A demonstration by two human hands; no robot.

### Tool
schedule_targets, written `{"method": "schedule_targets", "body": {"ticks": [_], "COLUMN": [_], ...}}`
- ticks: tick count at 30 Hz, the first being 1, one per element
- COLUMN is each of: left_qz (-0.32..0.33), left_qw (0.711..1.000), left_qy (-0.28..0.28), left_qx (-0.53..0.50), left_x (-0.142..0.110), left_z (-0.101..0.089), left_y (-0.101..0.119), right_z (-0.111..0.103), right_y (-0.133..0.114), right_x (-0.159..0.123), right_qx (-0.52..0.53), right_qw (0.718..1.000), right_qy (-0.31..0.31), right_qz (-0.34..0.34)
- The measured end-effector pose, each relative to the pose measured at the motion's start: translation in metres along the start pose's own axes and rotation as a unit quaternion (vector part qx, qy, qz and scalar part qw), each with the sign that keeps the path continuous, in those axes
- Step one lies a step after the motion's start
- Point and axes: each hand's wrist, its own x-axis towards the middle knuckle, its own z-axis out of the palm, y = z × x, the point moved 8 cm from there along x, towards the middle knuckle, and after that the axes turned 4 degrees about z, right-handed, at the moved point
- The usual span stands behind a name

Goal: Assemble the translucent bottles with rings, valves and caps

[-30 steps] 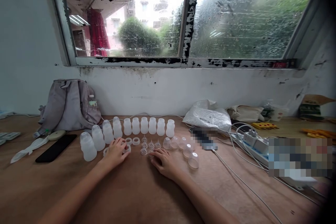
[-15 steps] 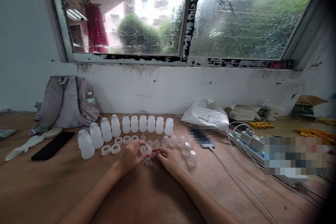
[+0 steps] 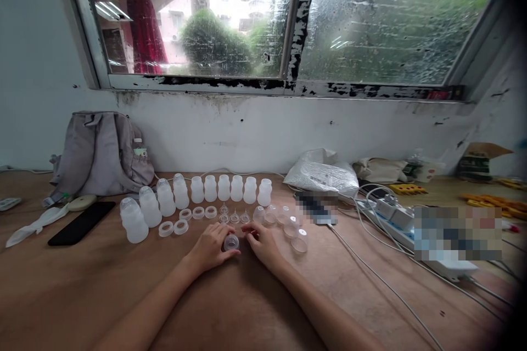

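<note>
My left hand (image 3: 211,247) is closed around a clear bottle collar ring (image 3: 231,242), low at the table in front of me. A clear teat seems to sit inside that ring; the overlap hides how they fit. Just to the right, my right hand (image 3: 262,245) has its fingers loosely bent and apart, with nothing visible in them. Clear teats (image 3: 234,218) stand beyond both hands. Several loose collar rings (image 3: 180,227) lie to the left, and transparent domed caps (image 3: 299,241) to the right. Frosted baby bottles (image 3: 223,188) form a curved row behind, the left ones (image 3: 134,221) with tops on.
A black phone (image 3: 81,224) and a grey backpack (image 3: 102,153) are at the left. On the right lie a silvery plastic bag (image 3: 323,171), a charging phone (image 3: 315,209), a power strip (image 3: 395,227) and white cables (image 3: 379,279). The wall and window rise behind.
My left hand has moved right from the loose rings, bringing one over a teat and down to the table. My right hand moved beside it, then drew slightly away. The view tilted down slightly.
</note>
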Motion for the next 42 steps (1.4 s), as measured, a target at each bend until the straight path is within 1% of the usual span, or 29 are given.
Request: {"method": "schedule_targets", "body": {"ticks": [5,8,10,12,15,17,19,21,24,25,26,27,29,32,36,38,42], "left_qz": [-0.011,-0.013,-0.030,-0.067,-0.119,-0.132,-0.142,-0.166,-0.218,-0.227,-0.227,-0.219,-0.193,-0.161,-0.148,-0.146,-0.164], "left_qw": [1.000,1.000,0.999,0.993,0.973,0.959,0.948,0.934,0.894,0.884,0.880,0.883,0.897,0.908,0.905,0.904,0.899], "left_qy": [-0.007,0.003,0.020,0.055,0.099,0.103,0.099,0.093,0.101,0.105,0.106,0.102,0.082,0.058,0.028,0.024,0.017], "left_qx": [0.002,-0.006,-0.030,-0.077,-0.173,-0.228,-0.266,-0.304,-0.378,-0.395,-0.403,-0.403,-0.390,-0.383,-0.398,-0.402,-0.405], "left_x": [-0.001,-0.002,-0.002,-0.003,-0.004,-0.004,-0.003,-0.004,-0.007,-0.008,-0.009,-0.008,-0.007,-0.006,-0.007,-0.007,-0.008], "left_z": [0.000,0.000,0.000,-0.002,-0.003,-0.001,0.002,0.007,0.014,0.015,0.014,0.014,0.012,0.012,0.018,0.020,0.023], "left_y": [-0.001,-0.002,-0.005,-0.012,-0.021,-0.021,-0.021,-0.022,-0.025,-0.024,-0.023,-0.020,-0.012,-0.005,-0.003,-0.003,-0.004], "right_z": [0.003,0.005,0.006,0.008,0.012,0.014,0.015,0.016,0.015,0.014,0.013,0.012,0.011,0.012,0.015,0.016,0.018], "right_y": [0.004,0.005,0.002,-0.005,-0.022,-0.031,-0.035,-0.035,-0.029,-0.027,-0.025,-0.023,-0.020,-0.015,-0.006,-0.001,0.004], "right_x": [0.001,0.001,0.000,-0.003,-0.010,-0.014,-0.015,-0.015,-0.012,-0.012,-0.011,-0.010,-0.010,-0.009,-0.006,-0.004,-0.002], "right_qx": [-0.015,-0.022,-0.026,-0.026,-0.015,-0.006,-0.005,-0.011,-0.017,-0.016,-0.015,-0.014,-0.010,-0.009,-0.033,-0.048,-0.086], "right_qw": [1.000,1.000,0.999,0.998,0.993,0.991,0.992,0.994,0.997,0.998,0.998,0.999,0.999,1.000,0.999,0.999,0.996], "right_qy": [-0.007,-0.012,-0.020,-0.038,-0.070,-0.080,-0.069,-0.045,-0.012,-0.005,0.002,0.007,0.010,-0.002,-0.015,-0.014,-0.020], "right_qz": [0.005,0.001,-0.010,-0.039,-0.093,-0.110,-0.108,-0.098,-0.073,-0.063,-0.053,-0.045,-0.036,-0.023,0.001,0.015,0.026]}}
